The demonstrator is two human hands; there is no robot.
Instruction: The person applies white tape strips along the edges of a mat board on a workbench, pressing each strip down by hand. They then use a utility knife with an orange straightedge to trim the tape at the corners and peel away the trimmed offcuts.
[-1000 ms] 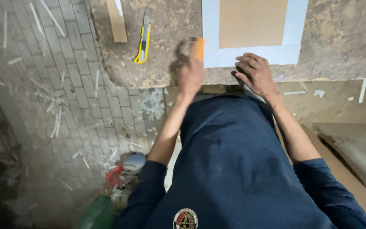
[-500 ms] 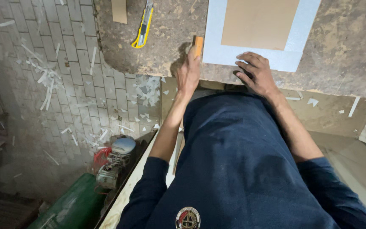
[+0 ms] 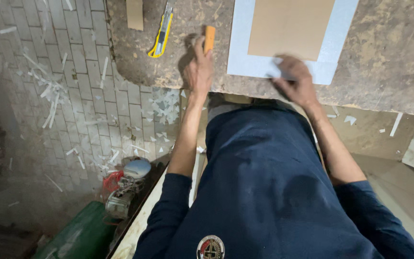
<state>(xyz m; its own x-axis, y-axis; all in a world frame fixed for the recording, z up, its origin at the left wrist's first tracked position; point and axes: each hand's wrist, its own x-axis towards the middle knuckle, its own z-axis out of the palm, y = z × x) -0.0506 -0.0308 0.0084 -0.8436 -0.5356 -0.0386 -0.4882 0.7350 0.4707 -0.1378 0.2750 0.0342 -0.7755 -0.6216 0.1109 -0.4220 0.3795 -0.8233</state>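
Your left hand (image 3: 198, 67) grips the small orange block (image 3: 209, 38) left of the pale-blue sheet (image 3: 239, 52) under brown cardboard (image 3: 289, 26); your blurred right hand (image 3: 293, 79), closure unclear, presses the sheet's near edge, so one careless shove likely shifts the cardboard off square.

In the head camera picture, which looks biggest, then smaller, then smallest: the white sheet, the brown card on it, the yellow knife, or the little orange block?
1. White sheet
2. Brown card
3. Yellow knife
4. Orange block, partly hidden by the left hand

The picture's top edge cuts off the sheet and card.
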